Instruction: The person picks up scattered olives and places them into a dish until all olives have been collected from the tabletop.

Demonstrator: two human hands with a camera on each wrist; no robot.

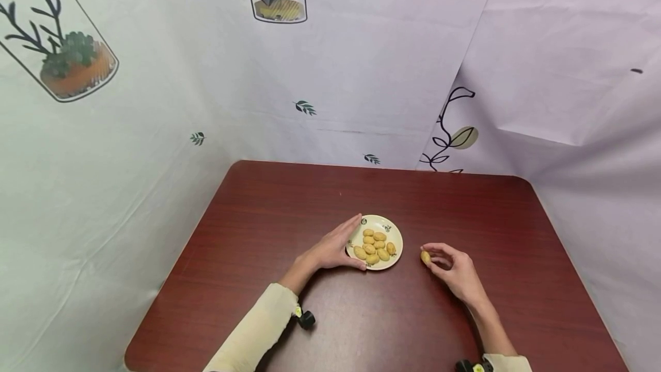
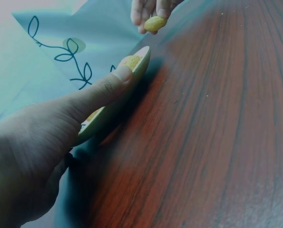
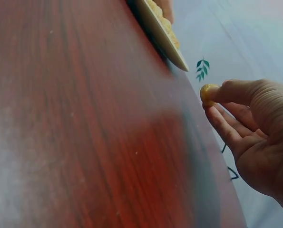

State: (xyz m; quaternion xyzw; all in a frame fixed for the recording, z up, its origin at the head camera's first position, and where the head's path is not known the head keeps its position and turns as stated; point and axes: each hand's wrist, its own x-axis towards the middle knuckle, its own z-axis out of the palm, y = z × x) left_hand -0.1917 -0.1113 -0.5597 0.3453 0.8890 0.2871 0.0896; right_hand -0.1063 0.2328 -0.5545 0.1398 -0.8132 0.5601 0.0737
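Note:
A small round cream plate (image 1: 379, 264) with dark green prints on its rim holds several small yellow oval pieces (image 1: 369, 248), whose exact kind I cannot tell. My left hand (image 1: 333, 247) grips the plate's left side, thumb at the near rim and fingers at the far rim. In the left wrist view the thumb (image 2: 105, 90) crosses the rim. To the right of the plate, my right hand (image 1: 457, 274) pinches one yellow oval piece (image 3: 208, 95) between thumb and fingertips, apart from the plate. That piece looks wrinkled in the left wrist view.
The plate is on a dark red wood-grain table (image 1: 289, 200) with rounded corners. White cloth (image 1: 361, 62) printed with plants surrounds its back and sides. A black wrist device (image 1: 307, 320) sits on the left wrist, and another on the right.

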